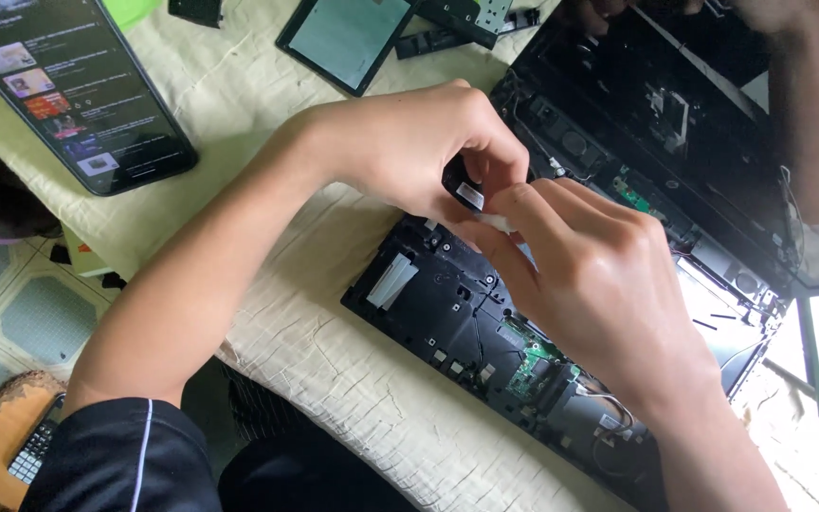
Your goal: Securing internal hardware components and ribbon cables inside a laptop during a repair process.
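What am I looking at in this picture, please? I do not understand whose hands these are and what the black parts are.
The one picture comes from a camera worn on a person's head, looking down. The left hand and right hand belong to that person. Together they pinch a small black part with a white label; I cannot tell what it is. Under them lies an opened black laptop base with a green circuit board, on a cream wrinkled cloth. A black smartphone with a lit screen lies at top left, and a flat dark-framed panel beside it. At top right, another person's arm reaches in.
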